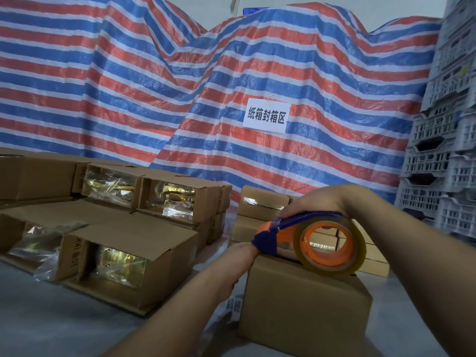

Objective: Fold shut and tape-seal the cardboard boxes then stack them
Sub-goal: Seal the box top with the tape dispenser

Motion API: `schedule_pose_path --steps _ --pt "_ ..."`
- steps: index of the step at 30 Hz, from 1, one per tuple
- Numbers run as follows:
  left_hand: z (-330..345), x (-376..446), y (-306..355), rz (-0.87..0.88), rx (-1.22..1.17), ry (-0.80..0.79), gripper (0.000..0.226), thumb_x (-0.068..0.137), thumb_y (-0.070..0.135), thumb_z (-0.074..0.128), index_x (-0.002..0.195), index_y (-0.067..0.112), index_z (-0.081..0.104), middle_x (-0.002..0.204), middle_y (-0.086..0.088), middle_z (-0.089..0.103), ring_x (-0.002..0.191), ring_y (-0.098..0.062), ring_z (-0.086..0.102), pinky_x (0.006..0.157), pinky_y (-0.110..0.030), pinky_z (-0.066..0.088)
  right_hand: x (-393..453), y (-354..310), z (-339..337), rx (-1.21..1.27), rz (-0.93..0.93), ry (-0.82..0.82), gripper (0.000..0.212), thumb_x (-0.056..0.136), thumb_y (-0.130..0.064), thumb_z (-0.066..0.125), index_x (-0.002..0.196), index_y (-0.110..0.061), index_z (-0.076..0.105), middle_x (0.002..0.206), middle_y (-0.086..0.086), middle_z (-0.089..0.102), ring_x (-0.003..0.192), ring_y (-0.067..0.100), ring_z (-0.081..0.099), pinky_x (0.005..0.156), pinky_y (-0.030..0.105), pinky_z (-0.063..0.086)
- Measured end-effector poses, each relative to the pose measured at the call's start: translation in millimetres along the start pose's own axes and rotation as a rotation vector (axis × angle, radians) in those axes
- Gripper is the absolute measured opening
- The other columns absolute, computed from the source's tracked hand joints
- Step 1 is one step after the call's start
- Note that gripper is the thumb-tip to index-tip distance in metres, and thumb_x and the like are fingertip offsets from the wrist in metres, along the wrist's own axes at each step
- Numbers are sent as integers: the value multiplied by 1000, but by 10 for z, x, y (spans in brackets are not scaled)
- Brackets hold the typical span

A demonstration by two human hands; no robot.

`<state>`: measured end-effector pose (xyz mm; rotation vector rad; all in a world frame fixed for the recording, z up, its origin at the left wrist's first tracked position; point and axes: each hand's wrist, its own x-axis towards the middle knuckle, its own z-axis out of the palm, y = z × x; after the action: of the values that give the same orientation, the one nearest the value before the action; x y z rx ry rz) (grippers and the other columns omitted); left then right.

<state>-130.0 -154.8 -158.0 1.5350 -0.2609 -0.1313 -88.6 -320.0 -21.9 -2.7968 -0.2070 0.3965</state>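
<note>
A closed cardboard box (304,310) stands on the floor in front of me. On its top rests a blue and orange tape dispenser (309,233) carrying a roll of clear tape (332,247). My right hand (319,200) grips the dispenser from above. My left hand (237,258) holds the box's left top edge, just under the dispenser's blue front end. Several open boxes (123,264) holding gold packets in clear film lie on their sides at the left. Several sealed boxes (260,204) are stacked behind my hands.
A red, blue and white striped tarp (180,86) with a white paper sign (266,115) hangs across the back. Grey plastic crates (443,150) are stacked high at the right. Grey floor (51,318) lies at the lower left.
</note>
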Motion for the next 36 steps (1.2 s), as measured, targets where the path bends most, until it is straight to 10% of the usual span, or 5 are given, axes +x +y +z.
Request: schedule_pose_path --steps 16,24,29,36 --pt "-176 230 -173 53 174 98 34 95 28 63 127 32 57 124 4 59 103 -8 53 65 -21 35 -434 371 -187 -37 134 -70 42 96 -57 51 114 -21 62 68 -5 67 54 8 61 56 17 50" --pt "-66 32 -39 384 570 173 29 104 44 35 96 33 60 88 5 65 79 -3 60 72 -25 49 -244 361 -136 -83 214 23 54 84 -64 64 109 -16 64 77 -1 75 64 11 70 59 22 54" --pt "93 -77 -94 474 1276 -36 67 93 72 24 145 34 41 151 9 41 141 -10 33 119 -38 21 -242 346 -116 -81 215 12 54 86 -62 63 113 -15 62 76 0 73 61 11 67 61 22 54" --pt "64 -70 -119 492 1431 32 78 87 79 21 149 33 33 159 10 30 146 -8 23 119 -39 14 -429 443 -210 -55 145 -27 56 95 -60 52 120 -11 60 73 -2 67 58 9 61 58 18 50"
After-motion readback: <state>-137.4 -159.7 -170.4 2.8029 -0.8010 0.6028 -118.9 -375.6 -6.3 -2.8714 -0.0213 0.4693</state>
